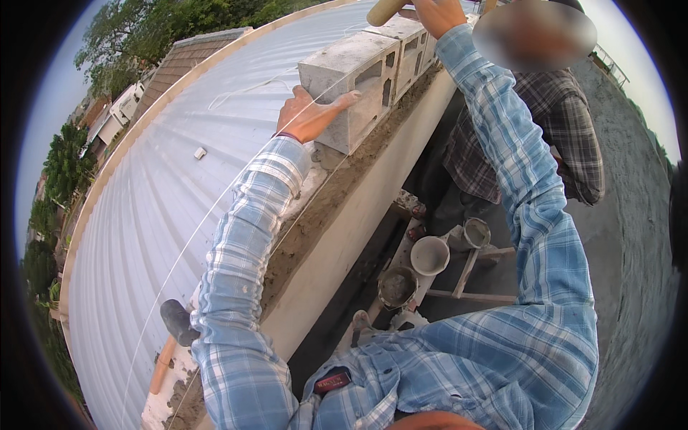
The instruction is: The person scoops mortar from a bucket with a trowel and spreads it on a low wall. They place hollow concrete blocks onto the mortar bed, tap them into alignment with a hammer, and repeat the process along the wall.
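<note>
My left hand [312, 115] is clasped round the near end of a grey hollow concrete block [351, 68], its thumb on the side with the openings. The block sits on a mortar bed along the top of a wall [358, 204], in line with another concrete block [412, 32] behind it. Up at the top edge, my right hand [438, 16] is closed on a tool with a thick, round wooden handle [385, 11]; the tool's other end is out of view. A thin white string [215, 208] runs lengthwise past my left forearm and the block.
Corrugated metal roofing [150, 229] spreads left of the wall. A black-headed mallet [179, 322] lies on the wall's near end. Right of the wall, several buckets [430, 256] stand by wooden planks [466, 274]. A person in a dark plaid shirt [573, 122] is close on the far right.
</note>
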Motion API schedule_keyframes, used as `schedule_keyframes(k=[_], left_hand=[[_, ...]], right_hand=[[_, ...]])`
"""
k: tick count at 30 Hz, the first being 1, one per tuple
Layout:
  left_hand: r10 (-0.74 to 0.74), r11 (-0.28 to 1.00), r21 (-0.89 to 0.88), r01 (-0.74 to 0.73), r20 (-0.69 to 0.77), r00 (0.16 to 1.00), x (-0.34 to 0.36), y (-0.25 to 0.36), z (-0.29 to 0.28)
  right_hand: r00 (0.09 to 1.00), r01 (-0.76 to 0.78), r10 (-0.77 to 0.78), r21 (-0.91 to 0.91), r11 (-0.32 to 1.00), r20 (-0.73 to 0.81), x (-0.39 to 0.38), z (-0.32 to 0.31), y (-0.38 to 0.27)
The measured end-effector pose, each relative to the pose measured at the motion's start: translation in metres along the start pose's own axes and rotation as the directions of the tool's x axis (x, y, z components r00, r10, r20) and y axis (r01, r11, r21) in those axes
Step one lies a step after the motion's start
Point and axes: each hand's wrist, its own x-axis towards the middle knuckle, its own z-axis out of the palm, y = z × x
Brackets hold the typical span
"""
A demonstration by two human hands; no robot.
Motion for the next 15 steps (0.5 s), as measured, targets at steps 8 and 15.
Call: schedule_keyframes(k=[8,15], left_hand=[[0.069,0.997,-0.038,-0.069,0.009,0.998,0.001,0.023,0.009],[0.052,0.999,-0.002,-0.052,-0.051,0.997,0.002,0.007,0.012]], right_hand=[[0.736,0.601,-0.459,-0.793,0.104,0.497,0.118,-0.018,0.095],[0.968,0.249,-0.185,-0.737,0.628,0.170,0.118,0.013,0.057]])
